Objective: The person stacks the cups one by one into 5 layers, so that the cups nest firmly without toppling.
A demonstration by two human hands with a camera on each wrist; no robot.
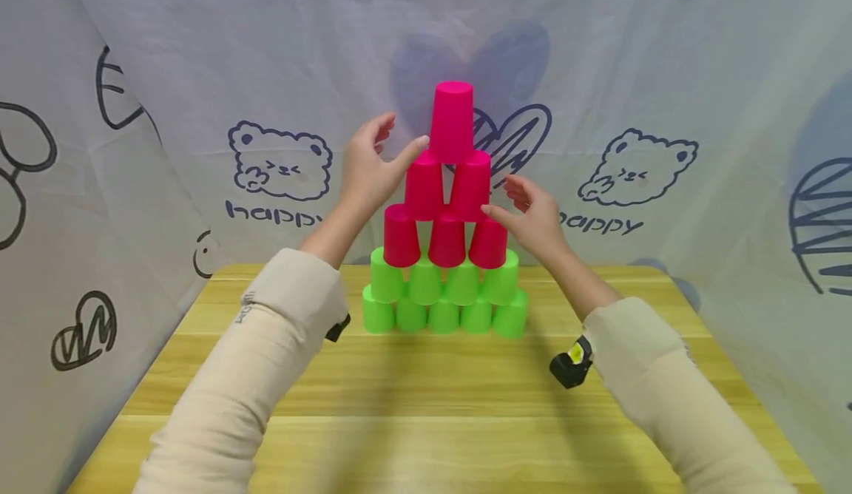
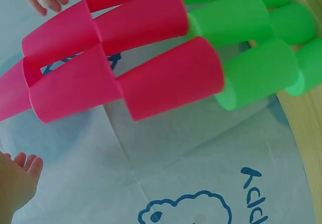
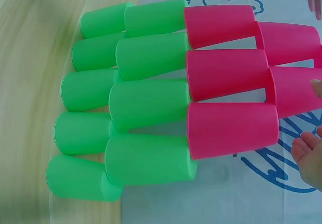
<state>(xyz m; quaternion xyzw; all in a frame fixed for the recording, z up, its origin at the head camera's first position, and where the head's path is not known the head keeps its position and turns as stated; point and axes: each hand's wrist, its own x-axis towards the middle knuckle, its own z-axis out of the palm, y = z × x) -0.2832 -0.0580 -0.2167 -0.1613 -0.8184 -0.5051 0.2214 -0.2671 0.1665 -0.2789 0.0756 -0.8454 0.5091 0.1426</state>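
Observation:
Upside-down plastic cups are stacked as a pyramid in the middle of the head view. One pink cup (image 1: 452, 123) forms the top, over a row of two and a row of three pink cups (image 1: 447, 242). Two rows of several green cups (image 1: 444, 315) make up the base. My left hand (image 1: 376, 165) is left of the upper tiers, its thumb tip close by the top cup's lower edge. To the right, lower down, my right hand (image 1: 532, 220) has its thumb near a second-tier pink cup (image 1: 470, 187); contact is hard to tell. Both hands have relaxed, spread fingers and hold nothing.
The pyramid stands toward the back of a wooden table (image 1: 426, 435). Behind it hangs a pale cloth (image 1: 299, 58) printed with bears and hearts, which also runs along both sides. A dark wrist device (image 1: 571, 364) sits at the right cuff.

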